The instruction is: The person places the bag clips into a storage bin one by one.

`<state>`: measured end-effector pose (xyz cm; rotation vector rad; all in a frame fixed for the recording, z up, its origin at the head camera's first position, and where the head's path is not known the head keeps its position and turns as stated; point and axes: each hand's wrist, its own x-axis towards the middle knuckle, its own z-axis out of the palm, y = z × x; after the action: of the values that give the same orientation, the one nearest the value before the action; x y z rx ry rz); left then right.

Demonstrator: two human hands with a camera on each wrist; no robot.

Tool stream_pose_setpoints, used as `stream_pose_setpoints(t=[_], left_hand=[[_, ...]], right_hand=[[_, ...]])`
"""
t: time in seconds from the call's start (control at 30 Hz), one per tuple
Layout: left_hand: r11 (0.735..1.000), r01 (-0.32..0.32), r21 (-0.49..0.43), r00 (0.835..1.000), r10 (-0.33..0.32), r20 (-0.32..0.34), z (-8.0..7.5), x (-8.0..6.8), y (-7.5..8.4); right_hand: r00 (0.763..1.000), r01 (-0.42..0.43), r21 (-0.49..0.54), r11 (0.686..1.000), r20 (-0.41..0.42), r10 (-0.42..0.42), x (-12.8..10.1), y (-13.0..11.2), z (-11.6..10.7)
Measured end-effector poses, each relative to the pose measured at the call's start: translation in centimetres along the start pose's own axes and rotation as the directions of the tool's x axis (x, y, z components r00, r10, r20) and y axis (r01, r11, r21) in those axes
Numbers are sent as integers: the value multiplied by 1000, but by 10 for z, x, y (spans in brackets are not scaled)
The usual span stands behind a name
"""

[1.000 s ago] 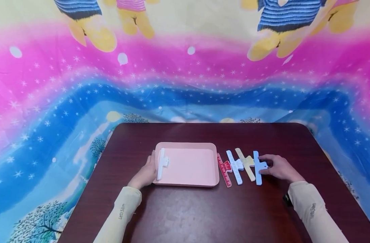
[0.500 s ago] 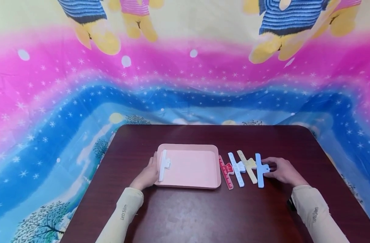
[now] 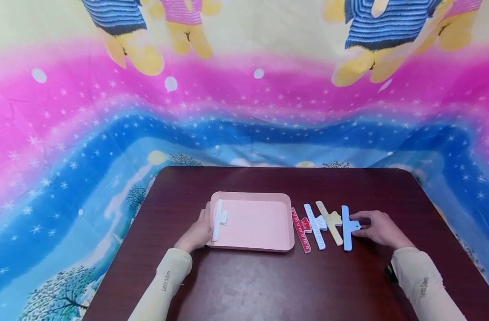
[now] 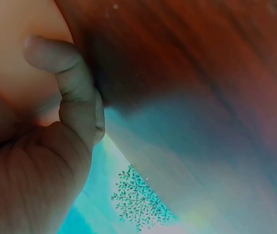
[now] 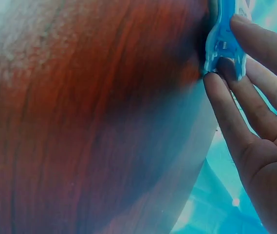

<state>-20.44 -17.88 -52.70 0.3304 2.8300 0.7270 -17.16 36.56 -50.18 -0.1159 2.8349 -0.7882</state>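
In the head view, my left hand (image 3: 197,231) lies along the left side of a pink tray (image 3: 284,196), with its fingers straight at the rim. A white long-bar clip (image 3: 217,220) is inside the tray, near that side. My right hand (image 3: 383,229) pinches the handle of a light blue long-bar clip (image 3: 346,229), the last of the row to the tray's right. The right wrist view shows the thumb on one side of the blue clip (image 5: 224,36) and fingertips at its other side, with a spring between its handles.
Between the tray and the blue clip lie a red ruler clip (image 3: 301,229), a white ruler clip (image 3: 315,226) and a yellow clip (image 3: 330,224), all slanted. They rest on a dark red-brown table (image 3: 244,285). A printed cloth (image 3: 244,107) hangs behind.
The head view has shifted, so everything appears slightly lower and further right. The blue clip has moved slightly right, away from the yellow one, with my right hand. My left hand stays at the tray.
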Motion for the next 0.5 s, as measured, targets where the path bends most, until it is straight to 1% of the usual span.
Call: stream_pose_setpoints(t=[0.13, 0.23, 0.5], left_hand=[[1000, -4, 10, 1000, 4, -3, 1, 1, 0], [1000, -1, -3, 1000, 1, -1, 2, 1, -1], [1000, -10, -21, 1000, 10, -5, 3, 2, -3]], right_hand=[[1000, -7, 20, 1000, -15, 7, -3, -2, -5], [999, 18, 43, 999, -37, -16, -4, -6, -11], [994, 84, 154, 985, -81, -72, -5, -15, -19]])
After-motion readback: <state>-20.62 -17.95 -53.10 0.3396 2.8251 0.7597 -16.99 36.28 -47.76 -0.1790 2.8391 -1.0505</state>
